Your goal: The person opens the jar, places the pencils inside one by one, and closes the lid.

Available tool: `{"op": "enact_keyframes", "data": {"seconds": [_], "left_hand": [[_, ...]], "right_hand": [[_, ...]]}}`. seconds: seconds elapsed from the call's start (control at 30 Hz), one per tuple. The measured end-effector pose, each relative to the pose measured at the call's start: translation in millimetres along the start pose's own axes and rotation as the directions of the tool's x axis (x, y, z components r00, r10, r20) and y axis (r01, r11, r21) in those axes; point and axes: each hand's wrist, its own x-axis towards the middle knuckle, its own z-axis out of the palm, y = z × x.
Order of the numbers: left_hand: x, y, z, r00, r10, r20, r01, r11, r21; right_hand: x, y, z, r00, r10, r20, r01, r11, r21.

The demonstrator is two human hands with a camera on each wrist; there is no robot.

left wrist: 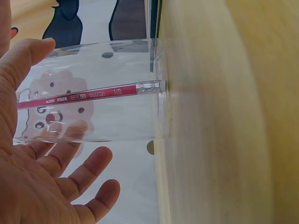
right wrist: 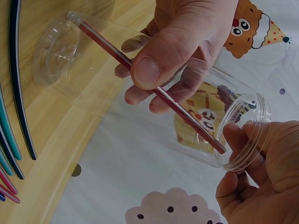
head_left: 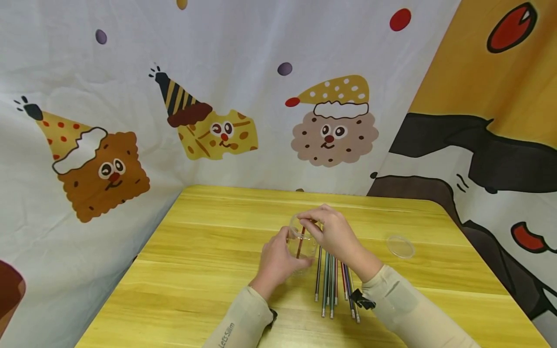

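Observation:
A clear plastic jar [head_left: 304,247] stands on the table, held at its side by my left hand [head_left: 280,256]. The left thumb [left wrist: 35,53] lies on one side of the wall, some fingers on the other. Inside leans a red pencil [left wrist: 100,93], its eraser end down at the jar's bottom. My right hand [head_left: 332,232] is at the jar's mouth, its fingertips [right wrist: 233,135] by the rim and close to the pencil's upper end. That end shows bare in the right wrist view, with no finger round it.
Several pencils [head_left: 329,285] in dark, green, red and blue lie on the table just right of the jar, partly under the right forearm. Farther right lies a clear round lid [head_left: 401,247]. A printed cloth [head_left: 243,174] hangs behind the wooden table [head_left: 196,270].

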Motion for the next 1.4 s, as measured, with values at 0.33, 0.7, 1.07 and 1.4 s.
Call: {"op": "enact_keyframes", "data": {"seconds": [0.33, 0.7, 1.07, 1.4], "left_hand": [[-1.9, -0.5, 0.6, 1.0, -0.012, -0.005, 0.012, 1.0, -0.005], [-2.7, 1.3, 1.9, 0.998, -0.055, 0.005, 0.055, 0.998, 0.002], [-0.7, 3.5, -0.4, 0.998, -0.062, -0.006, 0.062, 0.998, -0.001], [-0.4, 6.5, -0.6, 0.999, -0.052, -0.011, 0.052, 0.999, 0.009]], "right_hand": [[-6.8, 8.8, -7.2, 0.992, 0.078, -0.101, -0.071, 0.995, 0.072], [-67.7, 90.4, -19.5, 0.876, 0.444, 0.19, -0.458, 0.888, 0.036], [-97.9, 127.2, -16.7, 0.672, 0.546, 0.5, -0.589, 0.804, -0.087], [-86.6, 119.1, 2.8, 0.675, 0.562, 0.478, -0.594, 0.798, -0.098]]}}
